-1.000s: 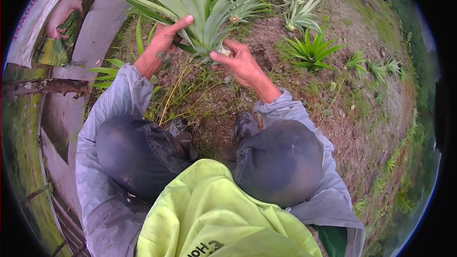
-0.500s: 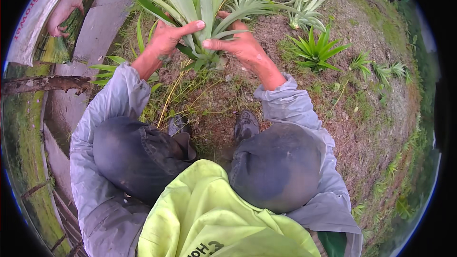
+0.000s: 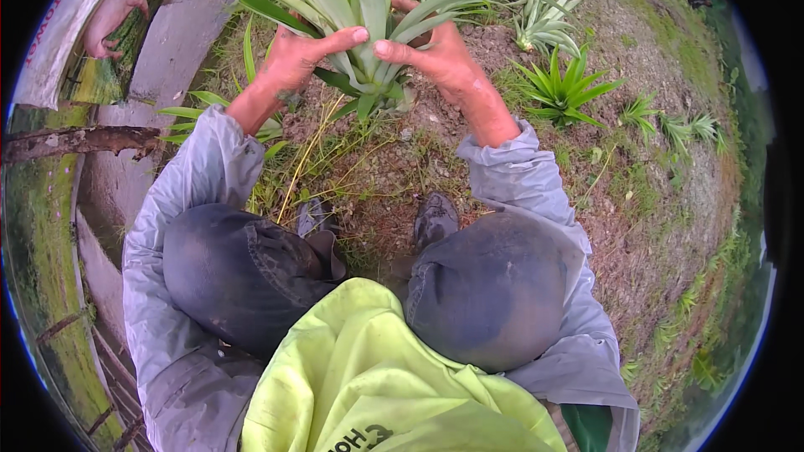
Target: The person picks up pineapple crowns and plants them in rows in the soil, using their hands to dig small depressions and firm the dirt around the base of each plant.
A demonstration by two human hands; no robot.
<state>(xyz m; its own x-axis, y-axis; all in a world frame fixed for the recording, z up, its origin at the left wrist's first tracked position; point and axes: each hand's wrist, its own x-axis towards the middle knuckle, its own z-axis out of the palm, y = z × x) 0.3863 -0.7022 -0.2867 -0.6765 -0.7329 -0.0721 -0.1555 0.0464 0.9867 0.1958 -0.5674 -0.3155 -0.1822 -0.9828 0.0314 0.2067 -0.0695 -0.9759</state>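
A large pineapple plant point(image 3: 360, 12) with long, broad, pale green leaves stands between my hands at the top of the view. My left hand point(image 3: 295, 59) grips it from the left, thumb pressed on the lower leaves. From the right my right hand point(image 3: 444, 59) wraps round the same leaf base, its thumb almost meeting the left one. Shorter leaves fan out at the plant's base, just above the soil. Whether the base touches the ground, I cannot tell. Most of my fingers are hidden behind the leaves.
A small bright green pineapple plant point(image 3: 565, 92) grows to the right, with a paler uprooted-looking one point(image 3: 540, 25) behind it. At the left are a concrete ledge point(image 3: 180, 42), a rough wooden pole point(image 3: 79, 143) and a printed banner point(image 3: 92, 21). My boots point(image 3: 436, 219) rest on weedy soil.
Both hands and the pineapple plant have shifted slightly; the right hand and plant base moved a little right and up. The grip stays the same.
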